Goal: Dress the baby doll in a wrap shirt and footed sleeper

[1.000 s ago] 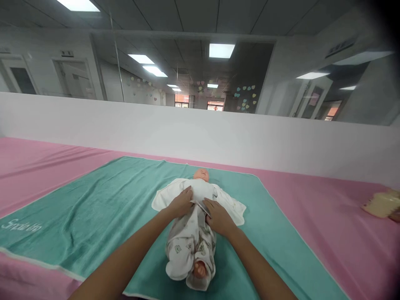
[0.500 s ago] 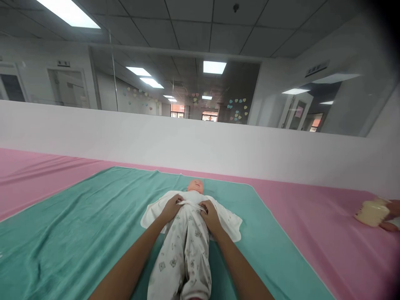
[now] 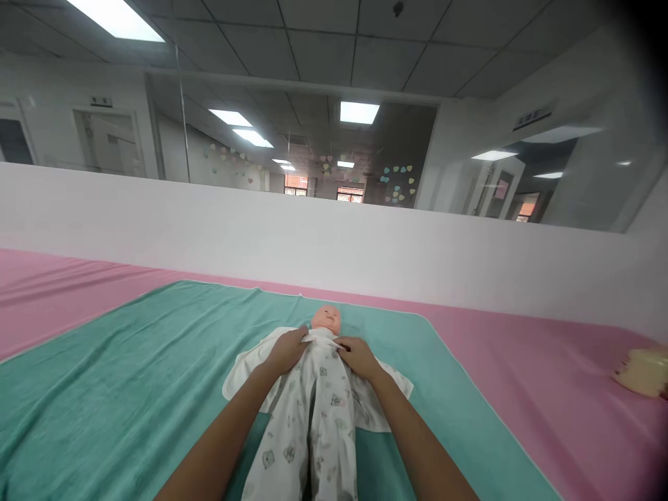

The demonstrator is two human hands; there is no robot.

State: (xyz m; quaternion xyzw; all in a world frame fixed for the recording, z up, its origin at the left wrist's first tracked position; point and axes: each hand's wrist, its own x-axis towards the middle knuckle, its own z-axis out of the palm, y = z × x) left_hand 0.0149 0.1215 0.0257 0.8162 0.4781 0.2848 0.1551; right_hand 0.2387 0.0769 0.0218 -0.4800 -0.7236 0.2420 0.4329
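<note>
Left hand [image 3: 286, 350] and right hand [image 3: 359, 356] both pinch the top edge of the printed white garment [image 3: 318, 410] at the baby doll's [image 3: 326, 319] chest, fingers curled on fabric. Doll lies face up between and just beyond the hands, on a teal towel [image 3: 130, 369]. Pink sheet [image 3: 522, 362] under the towel; cream object [image 3: 644, 372] far right.

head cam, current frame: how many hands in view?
2, both the wearer's. Left hand at the top edge of the printed garment on the doll; right hand beside it on the same edge. No other hand shows.
</note>
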